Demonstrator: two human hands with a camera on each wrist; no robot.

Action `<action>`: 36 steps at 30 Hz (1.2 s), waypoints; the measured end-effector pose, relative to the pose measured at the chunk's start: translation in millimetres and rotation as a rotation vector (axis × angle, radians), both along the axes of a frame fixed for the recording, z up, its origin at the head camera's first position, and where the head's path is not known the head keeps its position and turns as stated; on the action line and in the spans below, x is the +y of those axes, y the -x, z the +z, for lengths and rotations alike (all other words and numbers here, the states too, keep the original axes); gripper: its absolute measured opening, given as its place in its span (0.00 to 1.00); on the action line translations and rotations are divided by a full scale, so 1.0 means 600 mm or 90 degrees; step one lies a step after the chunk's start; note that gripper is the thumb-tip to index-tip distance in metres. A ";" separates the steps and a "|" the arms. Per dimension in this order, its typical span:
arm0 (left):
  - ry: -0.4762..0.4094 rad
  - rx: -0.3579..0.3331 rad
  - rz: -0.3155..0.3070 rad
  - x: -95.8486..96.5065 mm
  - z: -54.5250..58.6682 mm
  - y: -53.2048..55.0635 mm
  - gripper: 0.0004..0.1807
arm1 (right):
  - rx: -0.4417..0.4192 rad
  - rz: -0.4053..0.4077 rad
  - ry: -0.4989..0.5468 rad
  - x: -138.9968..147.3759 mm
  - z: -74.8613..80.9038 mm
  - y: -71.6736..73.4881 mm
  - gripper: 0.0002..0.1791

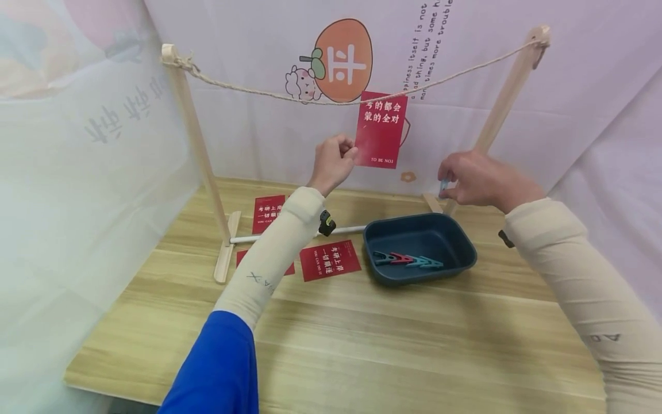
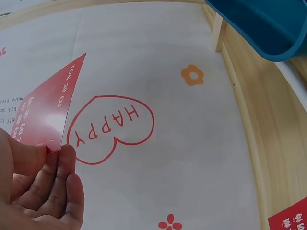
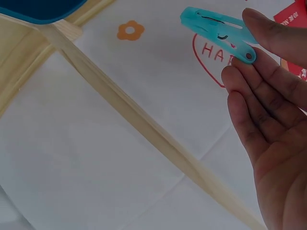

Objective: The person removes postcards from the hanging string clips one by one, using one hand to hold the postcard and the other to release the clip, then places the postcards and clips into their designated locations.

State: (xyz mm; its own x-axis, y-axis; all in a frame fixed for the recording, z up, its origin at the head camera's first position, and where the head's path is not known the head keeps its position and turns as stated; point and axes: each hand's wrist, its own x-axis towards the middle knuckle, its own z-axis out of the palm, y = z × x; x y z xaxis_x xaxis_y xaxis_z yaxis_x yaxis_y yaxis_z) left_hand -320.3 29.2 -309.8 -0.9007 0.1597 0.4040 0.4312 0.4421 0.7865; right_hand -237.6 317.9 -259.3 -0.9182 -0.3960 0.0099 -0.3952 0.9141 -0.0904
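Note:
Between thumb and fingers, my left hand (image 1: 334,162) pinches a red card (image 1: 380,138) with white lettering by its lower left edge. The card stands upright at the sagging twine (image 1: 248,89), its top edge about level with the string. In the left wrist view the thumb presses on the card's face. To the right, my right hand (image 1: 478,178) holds a light blue clothespin (image 3: 218,31), pinched at its handle end, above the dark blue basin (image 1: 419,276). Several clothespins (image 1: 405,260), dark, red and teal, lie inside that basin.
Two wooden posts (image 1: 199,144) with feet carry the twine, and a white rod (image 1: 351,230) joins them low down. More red cards (image 1: 331,260) lie on the wooden table (image 1: 362,339), some partly behind my left forearm. A printed white cloth (image 1: 248,144) hangs behind.

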 end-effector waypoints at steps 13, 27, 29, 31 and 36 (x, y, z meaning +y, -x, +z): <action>0.009 0.007 -0.039 -0.030 0.000 -0.018 0.07 | -0.027 0.009 0.014 0.009 -0.062 0.008 0.17; 0.035 -0.032 -0.047 -0.079 -0.017 -0.033 0.09 | -0.034 0.066 0.001 0.009 -0.112 0.012 0.13; 0.034 -0.037 -0.051 -0.086 -0.020 -0.034 0.09 | -0.038 0.072 -0.013 0.009 -0.118 0.013 0.12; 0.033 -0.041 -0.057 -0.092 -0.023 -0.035 0.08 | -0.046 0.069 -0.024 0.009 -0.124 0.013 0.13; 0.040 -0.051 -0.067 -0.107 -0.032 -0.040 0.09 | -0.060 0.070 -0.034 0.008 -0.136 0.012 0.14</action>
